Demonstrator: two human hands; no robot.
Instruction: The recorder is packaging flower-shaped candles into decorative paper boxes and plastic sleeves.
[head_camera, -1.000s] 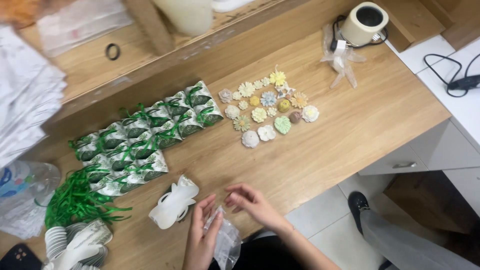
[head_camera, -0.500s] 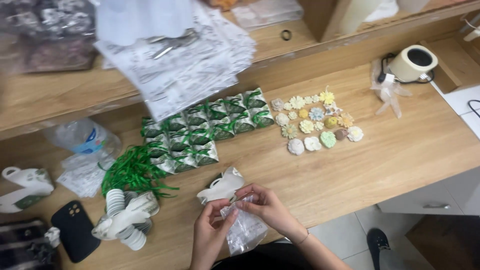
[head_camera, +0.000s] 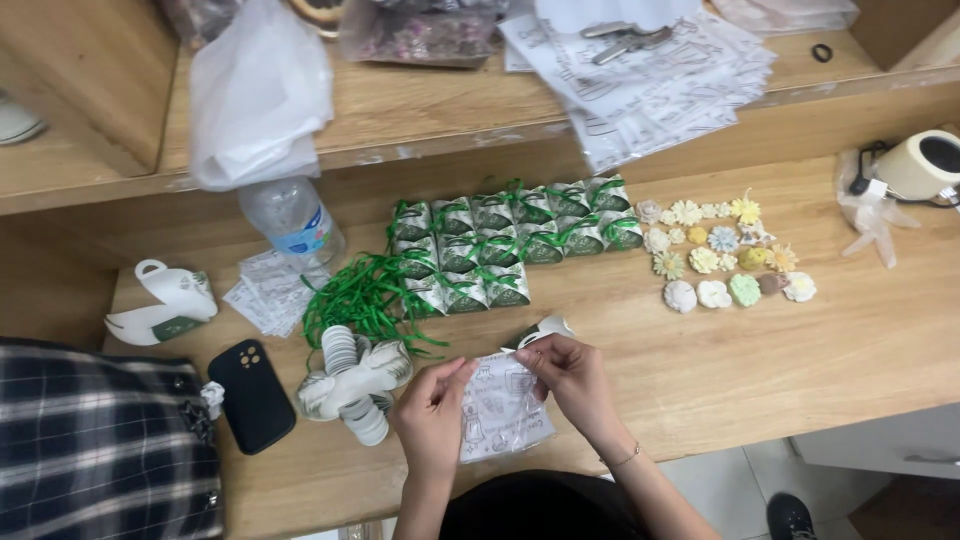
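Observation:
My left hand (head_camera: 432, 410) and my right hand (head_camera: 572, 378) pinch the two top corners of a small clear printed plastic bag (head_camera: 503, 413), which hangs flat between them above the front of the wooden desk (head_camera: 760, 360). Just behind my right hand lies a white folded paper box piece (head_camera: 545, 328). Rows of finished small green-and-white boxes tied with green ribbon (head_camera: 510, 245) sit further back. A pile of loose green ribbon (head_camera: 365, 295) lies left of them.
Several pastel flower-shaped pieces (head_camera: 725, 255) lie at the right. A stack of white flat box blanks (head_camera: 352, 380), a black phone (head_camera: 252, 395), a plastic bottle (head_camera: 292, 220), a white swan-shaped box (head_camera: 165, 305) and a plaid cloth (head_camera: 100, 440) are at the left. Printed sheets (head_camera: 650, 70) rest on the shelf.
The view has swung left, shifting everything to the right. My hands have lifted the plastic bag and spread it flat by its top corners.

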